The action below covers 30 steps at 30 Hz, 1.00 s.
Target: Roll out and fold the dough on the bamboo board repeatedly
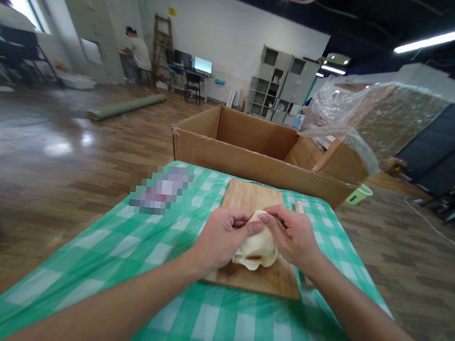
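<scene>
A pale piece of dough is held between my two hands, over a wooden cutting board. My left hand pinches its upper left edge between thumb and fingers. On the other side, my right hand grips the top right edge, thumb pressed to the dough. The lower rim of the dough hangs loose and wavy, with a fold near the bottom. A wooden rolling pin lies along the board's right side, partly hidden by my right hand and forearm.
A green and white checked tablecloth covers the table. A blurred-out flat item lies at its far left. Beyond the table stands a large open cardboard box, with plastic wrap at its right. A green bin is behind the right corner. People sit farther back.
</scene>
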{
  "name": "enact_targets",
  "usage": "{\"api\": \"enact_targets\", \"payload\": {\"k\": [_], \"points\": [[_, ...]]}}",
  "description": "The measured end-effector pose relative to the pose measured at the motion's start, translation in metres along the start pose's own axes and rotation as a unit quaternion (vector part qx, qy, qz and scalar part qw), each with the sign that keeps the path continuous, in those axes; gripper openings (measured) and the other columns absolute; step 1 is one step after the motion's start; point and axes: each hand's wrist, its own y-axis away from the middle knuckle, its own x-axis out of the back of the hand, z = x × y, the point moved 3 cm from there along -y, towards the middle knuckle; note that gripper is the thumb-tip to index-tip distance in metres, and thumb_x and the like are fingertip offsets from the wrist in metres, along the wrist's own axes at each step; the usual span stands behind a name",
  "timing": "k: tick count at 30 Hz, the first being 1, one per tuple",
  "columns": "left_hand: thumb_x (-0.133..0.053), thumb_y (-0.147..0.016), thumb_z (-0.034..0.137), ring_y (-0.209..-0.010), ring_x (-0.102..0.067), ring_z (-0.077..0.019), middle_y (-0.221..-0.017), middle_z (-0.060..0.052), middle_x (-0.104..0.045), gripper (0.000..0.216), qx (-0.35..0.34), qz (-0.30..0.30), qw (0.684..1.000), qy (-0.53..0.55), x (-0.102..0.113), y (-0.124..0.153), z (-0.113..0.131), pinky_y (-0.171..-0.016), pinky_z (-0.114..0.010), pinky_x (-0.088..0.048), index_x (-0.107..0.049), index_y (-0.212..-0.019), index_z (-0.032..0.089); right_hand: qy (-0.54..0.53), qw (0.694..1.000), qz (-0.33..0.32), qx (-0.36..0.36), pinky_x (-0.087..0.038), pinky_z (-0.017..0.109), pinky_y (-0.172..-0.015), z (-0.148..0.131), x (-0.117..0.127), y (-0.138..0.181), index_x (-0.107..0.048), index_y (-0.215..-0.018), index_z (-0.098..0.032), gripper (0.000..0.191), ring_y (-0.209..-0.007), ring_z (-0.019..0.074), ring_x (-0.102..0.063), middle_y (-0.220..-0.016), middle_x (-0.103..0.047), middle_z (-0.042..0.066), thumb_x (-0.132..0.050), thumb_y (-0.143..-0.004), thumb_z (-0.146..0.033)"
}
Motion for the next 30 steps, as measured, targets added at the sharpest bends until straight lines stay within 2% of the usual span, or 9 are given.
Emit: {"api": "enact_targets", "payload": {"k": [4,9,12,14,17,20,23,27,30], "points": [[-0.077,-0.083,0.049,-0.07,-0.07,-0.0195,-0.087,-0.005,-0.08,0.033,0.01,0.012,0.999,0.029,0.002,-0.0026,-0.0035,-0.057,-0.024,-0.049,-0.081,-0.094,0.018,-0.013,0.999,0.029,-0.025,-0.043,0.028,-0.06,0.0044,-0.0003,-0.0014,-0.072,-0.091,-0.023,0.031,-0.063,0.0162,-0.06,-0.077,-0.072,0.002,-0.053,-0.103,-0.045],[-0.075,-0.086,0.05,-0.068,-0.069,-0.0189,-0.082,-0.005,-0.08,0.033,0.004,0.001,1.0,-0.012,-0.0001,0.0012,-0.0035,-0.056,-0.024,-0.047,-0.083,-0.092,0.019,-0.039,0.996,-0.073,-0.025,-0.039,0.027,-0.058,0.0062,-0.0016,-0.0046,-0.07,-0.113,-0.023,0.032,-0.062,0.0159,-0.06,-0.075,-0.072,0.0,-0.048,-0.105,-0.045],[-0.076,-0.085,0.046,-0.072,-0.071,-0.02,-0.086,-0.005,-0.08,0.028,0.0,-0.007,1.0,-0.005,-0.0037,0.0035,-0.0019,-0.06,-0.025,-0.049,-0.084,-0.093,0.02,-0.028,0.993,-0.114,-0.006,-0.042,0.029,-0.064,0.0036,-0.0025,-0.0045,-0.073,-0.1,-0.022,0.036,-0.071,0.0176,-0.065,-0.082,-0.075,0.003,-0.047,-0.106,-0.045],[-0.078,-0.084,0.043,-0.073,-0.071,-0.0205,-0.088,-0.006,-0.081,0.027,0.001,-0.004,1.0,0.005,-0.0048,0.0036,-0.0019,-0.06,-0.025,-0.05,-0.084,-0.095,0.02,-0.017,0.995,-0.1,-0.005,-0.041,0.029,-0.063,0.0022,-0.0023,-0.004,-0.074,-0.089,-0.021,0.04,-0.07,0.0177,-0.064,-0.079,-0.074,0.003,-0.047,-0.106,-0.045],[-0.08,-0.082,0.044,-0.073,-0.072,-0.0211,-0.09,-0.008,-0.081,0.031,0.011,-0.002,0.999,0.031,-0.0053,0.0028,-0.0036,-0.06,-0.026,-0.051,-0.084,-0.096,0.017,-0.024,0.998,-0.06,-0.027,-0.038,0.029,-0.058,0.0012,-0.0002,-0.0033,-0.073,-0.085,-0.021,0.043,-0.066,0.0173,-0.062,-0.074,-0.072,0.003,-0.048,-0.106,-0.048],[-0.082,-0.08,0.046,-0.074,-0.073,-0.0216,-0.092,-0.009,-0.081,0.035,0.022,0.017,0.998,0.063,-0.004,0.0024,-0.0062,-0.061,-0.026,-0.053,-0.082,-0.096,0.015,-0.072,0.994,-0.039,-0.066,-0.038,0.028,-0.059,0.0028,0.0044,-0.0039,-0.073,-0.098,-0.02,0.045,-0.07,0.0175,-0.061,-0.081,-0.072,0.004,-0.043,-0.107,-0.052],[-0.082,-0.08,0.046,-0.077,-0.074,-0.0214,-0.092,-0.01,-0.08,0.037,0.02,0.05,0.995,0.086,-0.0019,0.0019,-0.0082,-0.063,-0.026,-0.055,-0.079,-0.097,0.013,-0.097,0.99,-0.059,-0.089,-0.04,0.028,-0.061,0.006,0.0069,-0.0051,-0.068,-0.114,-0.02,0.044,-0.073,0.0172,-0.061,-0.088,-0.071,0.004,-0.041,-0.107,-0.054],[-0.079,-0.083,0.048,-0.083,-0.075,-0.0223,-0.098,-0.009,-0.08,0.044,0.0,0.091,0.99,0.112,-0.0002,0.0009,-0.0071,-0.069,-0.027,-0.058,-0.071,-0.11,0.015,-0.041,0.993,-0.103,-0.051,-0.036,0.029,-0.06,0.0085,0.0014,-0.0044,-0.065,-0.092,-0.019,0.041,-0.067,0.0157,-0.057,-0.075,-0.065,0.001,-0.044,-0.107,-0.05],[-0.074,-0.087,0.051,-0.086,-0.075,-0.022,-0.104,-0.009,-0.079,0.044,-0.019,0.086,0.994,0.066,-0.0002,0.0002,-0.0046,-0.069,-0.027,-0.058,-0.07,-0.115,0.017,-0.001,0.995,-0.101,-0.024,-0.033,0.029,-0.059,0.008,-0.0027,-0.0016,-0.064,-0.088,-0.02,0.039,-0.065,0.0149,-0.056,-0.072,-0.064,0.0,-0.044,-0.108,-0.047]]}}
